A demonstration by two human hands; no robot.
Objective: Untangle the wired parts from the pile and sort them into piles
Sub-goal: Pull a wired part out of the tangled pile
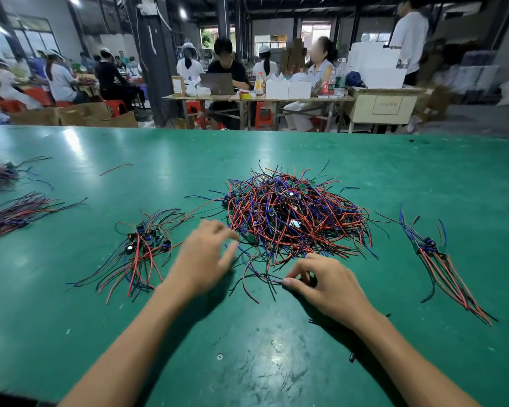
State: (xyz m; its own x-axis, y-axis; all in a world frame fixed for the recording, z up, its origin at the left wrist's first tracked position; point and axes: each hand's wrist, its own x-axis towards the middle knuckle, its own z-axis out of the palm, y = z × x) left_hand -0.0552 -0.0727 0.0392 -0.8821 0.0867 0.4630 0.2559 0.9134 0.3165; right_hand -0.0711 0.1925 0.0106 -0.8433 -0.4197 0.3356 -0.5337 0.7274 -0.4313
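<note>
right hand (332, 282) pinches wires at tangled pile (294, 212); left hand (204, 257) blurred.

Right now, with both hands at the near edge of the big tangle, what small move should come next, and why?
Probably draw the right hand back toward the body: it pinches a wired part whose wires run into the main pile, while the left hand hovers open and blurred.

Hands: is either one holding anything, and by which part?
The right hand pinches thin wires at the near edge of the big pile. The left hand is blurred; it holds nothing visible.
</note>
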